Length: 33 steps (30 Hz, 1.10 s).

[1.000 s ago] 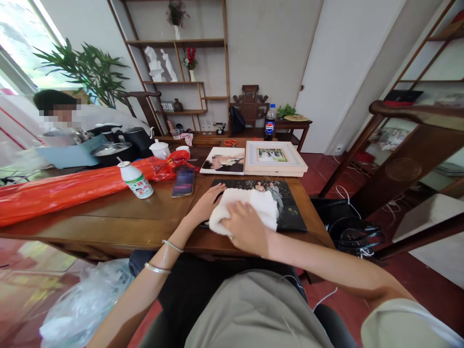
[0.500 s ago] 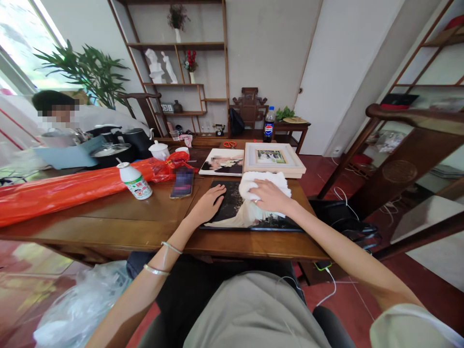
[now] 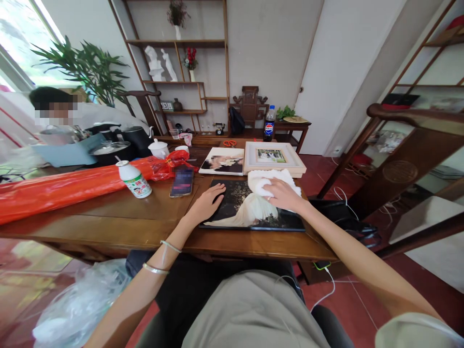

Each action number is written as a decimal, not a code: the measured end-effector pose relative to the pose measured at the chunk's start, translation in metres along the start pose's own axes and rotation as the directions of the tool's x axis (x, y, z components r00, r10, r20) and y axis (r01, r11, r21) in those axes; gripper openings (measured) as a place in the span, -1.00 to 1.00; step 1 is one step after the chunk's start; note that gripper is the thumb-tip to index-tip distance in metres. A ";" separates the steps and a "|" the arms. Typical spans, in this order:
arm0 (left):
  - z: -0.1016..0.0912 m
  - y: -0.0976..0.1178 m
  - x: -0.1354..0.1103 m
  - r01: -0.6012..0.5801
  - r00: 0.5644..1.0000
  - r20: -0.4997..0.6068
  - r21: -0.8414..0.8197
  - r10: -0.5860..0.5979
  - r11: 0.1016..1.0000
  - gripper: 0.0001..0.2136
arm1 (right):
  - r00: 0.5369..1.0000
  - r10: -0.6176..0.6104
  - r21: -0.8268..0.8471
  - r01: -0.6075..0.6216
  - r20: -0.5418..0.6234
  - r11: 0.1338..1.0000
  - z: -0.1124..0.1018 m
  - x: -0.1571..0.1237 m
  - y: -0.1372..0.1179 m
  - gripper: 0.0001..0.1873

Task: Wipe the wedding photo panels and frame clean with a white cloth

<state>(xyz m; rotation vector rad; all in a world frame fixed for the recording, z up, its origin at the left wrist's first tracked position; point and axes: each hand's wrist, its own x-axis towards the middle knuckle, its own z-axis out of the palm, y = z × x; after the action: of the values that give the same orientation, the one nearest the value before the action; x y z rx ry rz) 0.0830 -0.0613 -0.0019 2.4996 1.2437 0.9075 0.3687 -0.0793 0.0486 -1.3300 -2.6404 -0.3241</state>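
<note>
Across the middle of the view runs a big wooden worktop, easily the largest thing near the hands. Next down in size is a long bundle in shiny red plastic, lying along its left side. Then there's the dark photo panel, flat near the front edge, picture side up, with a pale dress showing in the print. Just beyond it, side by side, sit a framed picture in a chunky pale frame and a smaller photo print.

On the panel's far right corner is a white cloth, partly bunched. The right hand has it gripped, fingers curled on it and pressing down. Left hand isn't holding anything; it's laid flat with fingers spread on the panel's left edge, pretty much where it was a second ago.

Big change is the cloth: a second ago it was over the left-middle bit, now it's way off to the right. So for the wiping, as I read it, the left and front are bare and the far right corner is getting the attention.

Smallest stuff: a white bottle and a phone, both well left of the cloth.
</note>
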 end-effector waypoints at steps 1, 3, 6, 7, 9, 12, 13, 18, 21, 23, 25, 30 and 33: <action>0.000 0.000 0.000 0.000 1.000 -0.006 -0.008 0.000 1.000 -0.64 | 1.000 0.023 -0.013 -0.023 -0.002 1.000 0.001 -0.005 0.005 -0.71; 0.000 0.001 0.001 -0.002 1.000 -0.019 -0.017 0.002 1.000 -0.65 | 0.998 0.055 -0.028 -0.056 -0.009 0.998 0.005 -0.013 0.011 -0.69; 0.000 0.003 0.001 -0.004 0.999 -0.033 0.001 0.004 1.000 -0.65 | 0.996 0.085 -0.035 -0.085 -0.020 0.996 0.010 -0.018 0.013 -0.68; 0.000 0.004 0.001 -0.002 0.999 -0.034 0.011 0.002 1.000 -0.65 | 0.996 0.087 -0.035 -0.088 -0.026 0.996 0.011 -0.019 0.012 -0.68; 0.001 0.004 0.001 0.015 0.999 -0.034 0.027 -0.014 1.000 -0.66 | 0.996 0.082 -0.029 -0.083 -0.035 0.996 0.012 -0.019 0.010 -0.68; 0.002 0.004 0.001 0.026 0.999 -0.038 0.026 -0.025 0.999 -0.66 | 0.996 0.083 -0.012 -0.083 -0.030 0.996 0.011 -0.017 0.007 -0.67; 0.002 0.004 0.001 0.021 0.999 -0.043 0.023 -0.020 1.000 -0.66 | 0.996 0.087 -0.007 -0.088 -0.024 0.996 0.011 -0.017 0.006 -0.67; 0.003 0.003 0.002 -0.004 0.998 -0.068 0.022 0.005 1.000 -0.67 | 0.996 0.083 0.013 -0.083 -0.012 0.996 0.004 -0.022 -0.014 -0.65; 0.004 0.002 0.002 -0.008 0.998 -0.066 0.029 0.010 1.000 -0.66 | 0.999 -0.032 0.084 0.034 -0.030 0.996 -0.004 -0.035 -0.042 -0.66; 0.004 0.001 0.002 -0.012 0.998 -0.061 0.035 0.014 0.999 -0.66 | 0.989 -0.142 0.127 0.144 -0.030 0.981 -0.009 -0.045 -0.060 -0.69; 0.004 0.001 0.002 -0.015 0.998 -0.057 0.040 0.018 0.999 -0.65 | 0.976 -0.216 0.149 0.217 -0.024 0.965 -0.014 -0.050 -0.069 -0.71; 0.005 0.000 0.001 -0.024 0.997 -0.066 0.022 0.026 0.999 -0.66 | 0.993 -0.121 0.110 0.122 -0.010 0.986 -0.012 -0.036 -0.037 -0.72; 0.004 0.001 0.001 -0.027 0.997 -0.070 0.010 0.027 1.000 -0.66 | 1.000 0.026 0.014 -0.026 0.002 1.000 -0.004 -0.017 -0.003 -0.68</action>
<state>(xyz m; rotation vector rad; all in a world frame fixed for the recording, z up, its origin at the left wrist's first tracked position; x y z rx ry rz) 0.0866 -0.0603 -0.0046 2.5174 1.2402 1.0069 0.3770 -0.0953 0.0478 -1.3600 -2.6190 -0.3000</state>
